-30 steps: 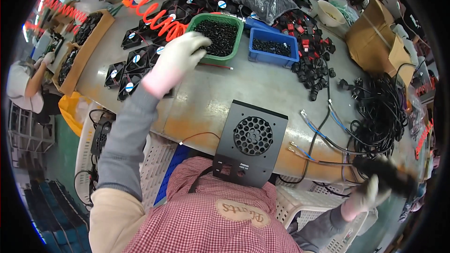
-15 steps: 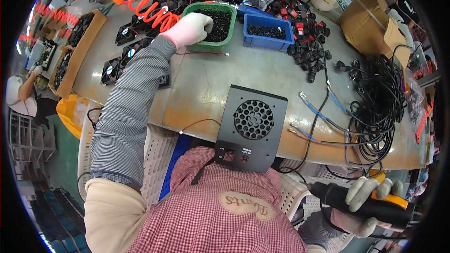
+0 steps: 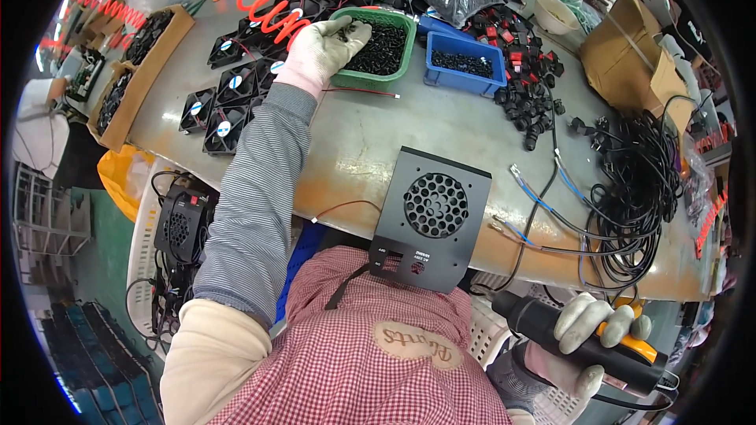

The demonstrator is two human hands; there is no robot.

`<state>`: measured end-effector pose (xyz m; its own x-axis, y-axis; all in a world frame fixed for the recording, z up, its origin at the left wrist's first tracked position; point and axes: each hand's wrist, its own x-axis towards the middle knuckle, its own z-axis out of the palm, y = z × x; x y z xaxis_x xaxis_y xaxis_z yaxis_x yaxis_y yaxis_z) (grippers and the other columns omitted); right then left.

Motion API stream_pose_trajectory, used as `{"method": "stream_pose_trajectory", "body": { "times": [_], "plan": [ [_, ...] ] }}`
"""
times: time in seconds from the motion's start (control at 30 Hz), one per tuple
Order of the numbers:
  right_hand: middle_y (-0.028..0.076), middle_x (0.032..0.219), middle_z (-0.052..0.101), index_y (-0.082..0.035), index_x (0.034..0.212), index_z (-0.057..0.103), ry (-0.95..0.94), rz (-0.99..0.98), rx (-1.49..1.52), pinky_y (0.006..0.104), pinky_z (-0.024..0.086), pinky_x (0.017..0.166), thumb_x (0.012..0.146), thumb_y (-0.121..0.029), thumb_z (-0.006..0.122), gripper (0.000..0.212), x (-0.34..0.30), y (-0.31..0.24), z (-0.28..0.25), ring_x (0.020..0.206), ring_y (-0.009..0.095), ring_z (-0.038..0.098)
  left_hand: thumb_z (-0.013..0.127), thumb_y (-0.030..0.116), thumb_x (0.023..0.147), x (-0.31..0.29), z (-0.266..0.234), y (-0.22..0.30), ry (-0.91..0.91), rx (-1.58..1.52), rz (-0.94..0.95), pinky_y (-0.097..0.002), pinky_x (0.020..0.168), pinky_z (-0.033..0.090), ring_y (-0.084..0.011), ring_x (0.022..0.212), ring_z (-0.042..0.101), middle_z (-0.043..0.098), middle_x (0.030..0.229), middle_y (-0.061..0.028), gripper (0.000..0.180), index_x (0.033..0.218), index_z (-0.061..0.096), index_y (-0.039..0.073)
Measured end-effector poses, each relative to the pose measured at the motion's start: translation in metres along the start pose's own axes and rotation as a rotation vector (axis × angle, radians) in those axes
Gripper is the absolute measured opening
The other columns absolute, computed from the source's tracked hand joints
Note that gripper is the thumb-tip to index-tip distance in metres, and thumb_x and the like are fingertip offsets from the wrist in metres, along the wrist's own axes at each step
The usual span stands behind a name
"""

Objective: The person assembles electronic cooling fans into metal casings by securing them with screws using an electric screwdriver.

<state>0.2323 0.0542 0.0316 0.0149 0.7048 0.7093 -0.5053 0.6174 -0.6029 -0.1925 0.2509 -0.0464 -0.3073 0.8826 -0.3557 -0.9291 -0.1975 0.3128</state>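
Note:
My left hand [image 3: 324, 53], in a white glove, is turned palm up at the left rim of a green bin [image 3: 409, 39] full of small black screws [image 3: 382, 49]. Its fingers are curled in, with dark bits like those screws showing between them. At the lower right my right hand [image 3: 587, 338], gloved too, is wrapped round a black electric screwdriver [image 3: 543, 328] with a yellow-orange strip, its nose pointing left. A black metal panel [image 3: 402, 228] with a round vent grille leans at the table's front edge against my apron, touched by neither hand.
Next to the green bin stands a blue bin [image 3: 465, 77] of small dark parts. Black fans [image 3: 224, 127] lie at left, black cables [image 3: 630, 197] at right. Red-and-black switches [image 3: 512, 47] and a cardboard box [image 3: 622, 55] lie beyond. A white basket [image 3: 142, 267] holds a finished-looking black unit [image 3: 185, 220].
My left hand has turned from palm down inside the green bin to palm up at its rim. The screwdriver in my right hand has shifted left and slightly up.

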Motion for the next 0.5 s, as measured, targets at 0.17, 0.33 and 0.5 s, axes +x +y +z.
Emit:
{"method": "stream_pose_trajectory", "body": {
  "times": [0.17,0.33,0.5],
  "plan": [
    [0.006,0.099,0.058,0.001,0.131,0.046,0.008,-0.018,-0.052,0.0259,0.045,0.050,0.075,-0.017,0.078,0.067,-0.006,0.003,-0.006,0.059,0.014,0.056,0.038,-0.002,0.096,-0.004,-0.005,0.006,-0.066,0.223,0.092,-0.0530,0.099,0.047,-0.0424,0.115,0.049,0.042,0.128,-0.0283,0.030,0.124,0.042,-0.012],
    [0.006,0.098,0.059,0.001,0.131,0.046,0.042,-0.011,-0.016,0.0265,0.046,0.048,0.074,-0.016,0.078,0.067,-0.007,0.000,-0.009,0.057,0.014,0.056,0.045,-0.004,0.093,-0.006,-0.004,0.015,-0.231,0.930,0.174,-0.0357,0.089,0.056,-0.0284,0.096,0.064,0.057,0.119,-0.0225,0.036,0.129,0.047,-0.006],
    [0.005,0.094,0.057,0.001,0.131,0.047,-0.009,-0.047,-0.053,0.0255,0.046,0.047,0.073,-0.016,0.078,0.067,-0.005,0.000,0.001,0.056,0.013,0.056,0.046,-0.003,0.093,-0.013,0.009,0.016,-0.188,1.333,0.260,-0.0164,0.049,0.044,-0.0121,0.080,0.063,0.062,0.119,-0.0175,0.034,0.127,0.052,-0.004]
  ]
}}
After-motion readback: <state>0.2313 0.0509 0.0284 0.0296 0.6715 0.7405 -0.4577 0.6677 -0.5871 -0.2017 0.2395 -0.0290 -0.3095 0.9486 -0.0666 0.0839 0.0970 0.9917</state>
